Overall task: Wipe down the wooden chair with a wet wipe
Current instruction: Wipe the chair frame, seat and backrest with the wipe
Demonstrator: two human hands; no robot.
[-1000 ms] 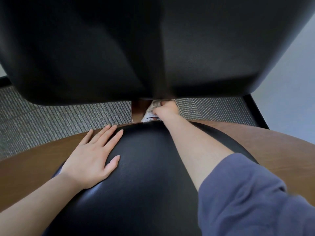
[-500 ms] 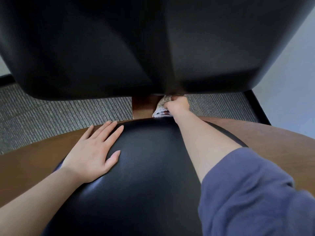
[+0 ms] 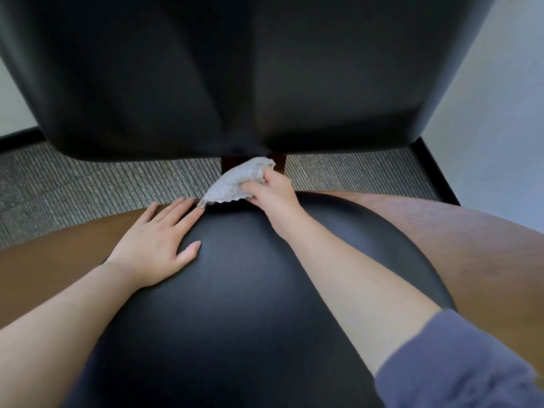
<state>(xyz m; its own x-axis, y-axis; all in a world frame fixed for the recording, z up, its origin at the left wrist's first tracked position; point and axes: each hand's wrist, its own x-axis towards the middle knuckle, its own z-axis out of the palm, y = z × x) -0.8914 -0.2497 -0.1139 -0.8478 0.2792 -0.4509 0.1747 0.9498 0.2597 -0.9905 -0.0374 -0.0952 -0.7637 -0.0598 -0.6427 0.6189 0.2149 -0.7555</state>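
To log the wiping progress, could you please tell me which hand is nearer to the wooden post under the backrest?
Right. The right hand holds the wet wipe at the wooden post; the left hand rests flat on the seat, off to the post's left.

Black leather-like seat cushion [image 3: 250,290], finely grained with a soft sheen. Backrest [image 3: 235,69] at 12 o'clock, smooth, matt. Brown wood seat rim [image 3: 441,245], smooth satin. White wipe [image 3: 235,184], dimpled cloth. Grey carpet [image 3: 88,184], ribbed, rough. Fuzzy cloth sleeve [image 3: 456,363] at 5 o'clock.
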